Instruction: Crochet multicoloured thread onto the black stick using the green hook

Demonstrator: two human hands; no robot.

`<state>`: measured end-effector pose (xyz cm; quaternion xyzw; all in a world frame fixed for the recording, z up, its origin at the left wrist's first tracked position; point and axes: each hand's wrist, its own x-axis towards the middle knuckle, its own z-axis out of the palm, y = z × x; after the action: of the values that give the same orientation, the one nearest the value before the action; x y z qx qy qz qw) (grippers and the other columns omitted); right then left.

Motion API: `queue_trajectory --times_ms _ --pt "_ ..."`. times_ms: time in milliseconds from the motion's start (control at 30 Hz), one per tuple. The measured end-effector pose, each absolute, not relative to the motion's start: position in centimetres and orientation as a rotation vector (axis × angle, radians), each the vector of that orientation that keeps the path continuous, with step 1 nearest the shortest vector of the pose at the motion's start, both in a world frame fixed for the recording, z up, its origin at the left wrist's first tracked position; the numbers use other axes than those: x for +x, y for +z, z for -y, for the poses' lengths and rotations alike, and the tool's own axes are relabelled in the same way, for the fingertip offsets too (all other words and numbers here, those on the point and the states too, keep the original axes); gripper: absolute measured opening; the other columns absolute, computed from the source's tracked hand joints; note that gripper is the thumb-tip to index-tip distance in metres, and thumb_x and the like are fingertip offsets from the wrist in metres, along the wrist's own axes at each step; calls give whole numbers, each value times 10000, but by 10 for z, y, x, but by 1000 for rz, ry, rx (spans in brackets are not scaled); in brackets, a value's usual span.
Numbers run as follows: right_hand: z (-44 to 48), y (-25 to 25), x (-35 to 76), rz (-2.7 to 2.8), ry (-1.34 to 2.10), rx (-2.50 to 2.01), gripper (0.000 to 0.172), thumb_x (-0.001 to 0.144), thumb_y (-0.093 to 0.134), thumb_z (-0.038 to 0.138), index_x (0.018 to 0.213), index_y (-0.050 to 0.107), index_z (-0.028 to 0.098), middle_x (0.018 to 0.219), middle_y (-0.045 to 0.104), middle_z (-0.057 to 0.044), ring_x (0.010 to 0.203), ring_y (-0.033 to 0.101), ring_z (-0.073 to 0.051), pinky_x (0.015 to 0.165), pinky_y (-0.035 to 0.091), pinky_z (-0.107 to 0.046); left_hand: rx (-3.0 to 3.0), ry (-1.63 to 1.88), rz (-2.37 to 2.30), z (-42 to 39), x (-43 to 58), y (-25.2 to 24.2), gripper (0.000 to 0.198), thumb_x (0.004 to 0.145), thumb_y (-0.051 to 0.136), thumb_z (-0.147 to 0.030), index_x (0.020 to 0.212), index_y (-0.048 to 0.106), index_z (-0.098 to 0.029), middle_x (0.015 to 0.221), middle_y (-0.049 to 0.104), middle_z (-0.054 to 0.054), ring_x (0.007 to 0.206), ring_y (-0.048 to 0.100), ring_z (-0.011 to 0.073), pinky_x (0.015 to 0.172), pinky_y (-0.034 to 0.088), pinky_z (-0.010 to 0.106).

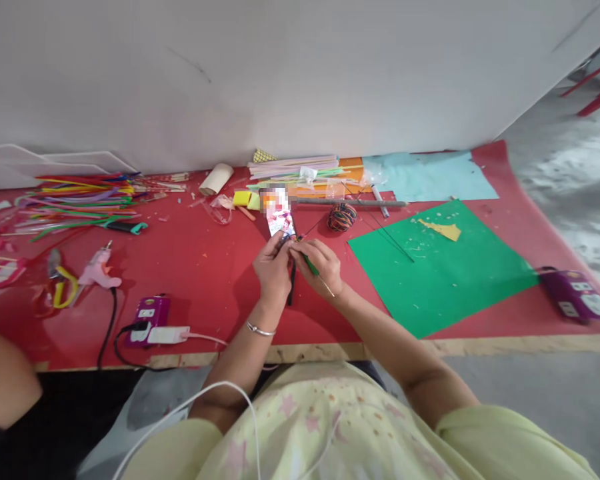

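My left hand (pixel 274 268) is closed, its fingertips pinching a small dark bit of yarn work that they mostly hide. Close beside it, my right hand (pixel 321 264) grips a green-handled crochet hook (pixel 311 265), whose thin metal end sticks out toward the wrist. The fingertips of both hands meet. A dark strip (pixel 292 285) hangs down between the hands. Just beyond them lies a phone (pixel 281 220) with a lit screen. A multicoloured ball of yarn (pixel 342 217) sits to the right, and a thin strand runs from its side toward my fingers.
On the red tabletop (pixel 205 267), pipe cleaners (pixel 85 200), pliers (pixel 63 283), a pink glue gun (pixel 99 268) and a purple power strip (pixel 149 320) lie left. Green sheet (pixel 430 280), blue sheet (pixel 430 175) and another purple power strip (pixel 577 293) lie right. A person's limb (pixel 5 373) shows left.
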<state>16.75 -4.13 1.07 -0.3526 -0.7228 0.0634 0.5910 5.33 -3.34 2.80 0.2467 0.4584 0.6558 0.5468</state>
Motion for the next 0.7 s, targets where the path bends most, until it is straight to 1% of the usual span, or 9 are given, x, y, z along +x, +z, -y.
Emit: queue_trajectory --times_ms 100,167,200,267,300,367,533,700 --pt "45 11 157 1598 139 -865 289 1013 670 172 1282 736 257 1105 814 -107 994 793 -218 910 679 -377 508 1472 -999 33 48 40 414 636 939 -284 1013 798 -186 912 810 32 779 731 115 750 558 234" --pt "48 12 153 1585 163 -863 262 1020 663 180 1258 743 254 1102 814 -106 995 796 -216 903 682 -376 493 1409 -962 33 40 48 405 603 936 -262 973 792 -179 860 792 23 725 703 99 689 526 215" --pt "49 13 152 1585 171 -851 249 1021 664 180 1244 745 253 1086 815 -102 987 798 -212 895 684 -372 491 1372 -948 33 36 52 399 585 933 -248 952 794 -175 828 782 16 664 664 81 628 486 200" --pt "50 15 152 1593 188 -814 234 1016 671 172 1221 748 256 1051 817 -89 968 800 -204 884 685 -363 513 1309 -937 33 27 58 374 557 929 -227 903 801 -164 765 759 0 518 508 32 496 345 184" --pt "50 17 153 1598 196 -792 235 1012 677 165 1216 748 257 1044 818 -85 966 801 -201 881 684 -357 518 1276 -930 33 23 60 371 540 930 -209 885 803 -162 753 757 0 502 482 27 479 315 183" --pt "51 19 158 1620 204 -751 247 1007 683 152 1219 750 258 1057 820 -87 977 803 -198 888 682 -351 517 1241 -917 33 16 63 362 522 925 -189 863 807 -163 704 732 -10 496 475 30 474 310 178" --pt "52 24 175 1765 191 -752 226 1030 661 189 1226 762 240 1088 818 -108 977 805 -198 877 684 -352 575 1194 -908 30 10 61 407 524 926 -189 919 833 -164 724 747 4 468 445 21 434 228 174" --pt "51 29 190 1863 162 -731 231 1030 667 203 1234 766 244 1105 817 -120 996 799 -208 874 682 -363 654 1183 -928 29 11 58 399 547 931 -203 933 837 -169 661 696 -13 473 455 32 434 226 179"
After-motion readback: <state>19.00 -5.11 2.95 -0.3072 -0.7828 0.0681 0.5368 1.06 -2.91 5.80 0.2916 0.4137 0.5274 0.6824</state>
